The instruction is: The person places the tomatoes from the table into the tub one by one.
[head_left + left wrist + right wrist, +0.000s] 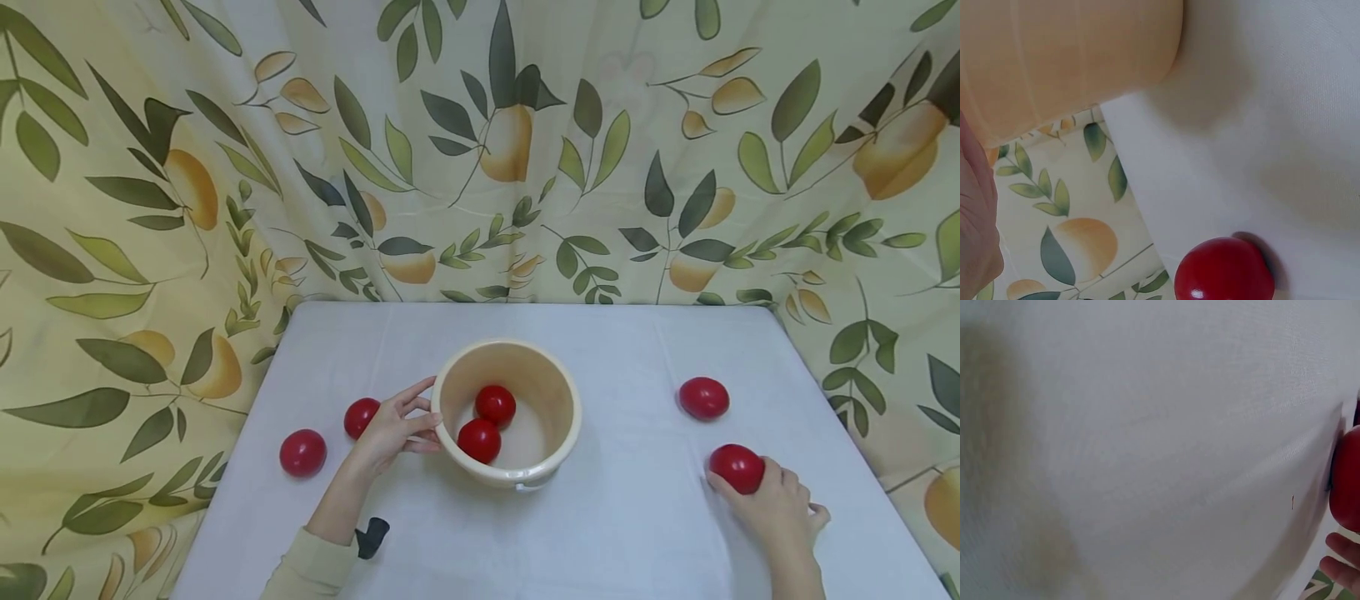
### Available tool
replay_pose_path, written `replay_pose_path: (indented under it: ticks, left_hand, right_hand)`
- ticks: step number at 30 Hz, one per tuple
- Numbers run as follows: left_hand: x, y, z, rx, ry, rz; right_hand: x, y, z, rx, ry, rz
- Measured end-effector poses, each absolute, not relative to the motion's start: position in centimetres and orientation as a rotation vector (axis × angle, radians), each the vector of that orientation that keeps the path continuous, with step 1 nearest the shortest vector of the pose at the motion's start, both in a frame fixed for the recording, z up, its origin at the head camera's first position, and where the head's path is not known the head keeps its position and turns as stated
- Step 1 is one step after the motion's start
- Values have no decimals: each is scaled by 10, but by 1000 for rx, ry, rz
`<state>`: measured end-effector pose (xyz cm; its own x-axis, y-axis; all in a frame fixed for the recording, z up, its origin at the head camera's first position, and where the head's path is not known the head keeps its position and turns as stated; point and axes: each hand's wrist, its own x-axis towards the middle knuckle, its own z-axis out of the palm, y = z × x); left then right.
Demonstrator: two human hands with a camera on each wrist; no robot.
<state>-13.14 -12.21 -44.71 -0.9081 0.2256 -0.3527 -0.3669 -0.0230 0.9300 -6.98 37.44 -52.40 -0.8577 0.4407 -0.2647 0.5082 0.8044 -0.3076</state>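
A cream bucket (504, 477) stands mid-table with two round, red, tomato-like things (495, 406) inside. My left hand (390, 429) holds its left side, thumb at the rim and fingers against the outer wall; the left wrist view shows the bucket wall (1072, 56) close by. At the right, my right hand (772, 504) grips a red tomato-like thing (737, 467) between thumb and fingers. Part of that thing (1347, 481) and two fingertips (1338, 569) show at the right wrist view's edge. Another (703, 398) lies just beyond it.
Left of the bucket lie two more red tomato-like things, one (303, 453) in the open and one (362, 417) partly behind my left hand. A small black object (372, 537) is beside the left sleeve. White cloth covers the table (622, 533); a leaf-patterned curtain (465, 233) hangs behind.
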Motion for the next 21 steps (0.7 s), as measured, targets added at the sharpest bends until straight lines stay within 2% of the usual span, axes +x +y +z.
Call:
replay_pose_path:
  ticks: [12,16,21]
  left_hand:
    - [-131,-122,-448,-144,1865,1977]
    - [-131,-122,-448,-147,1860,1978]
    - [-132,-123,-447,-134,1854,1985]
  right_hand:
    - [-77,368,-527,827,2818,-605]
    - [-84,359,-513,727,2976,-560]
    - [-107,339,-476,498,3175,-481]
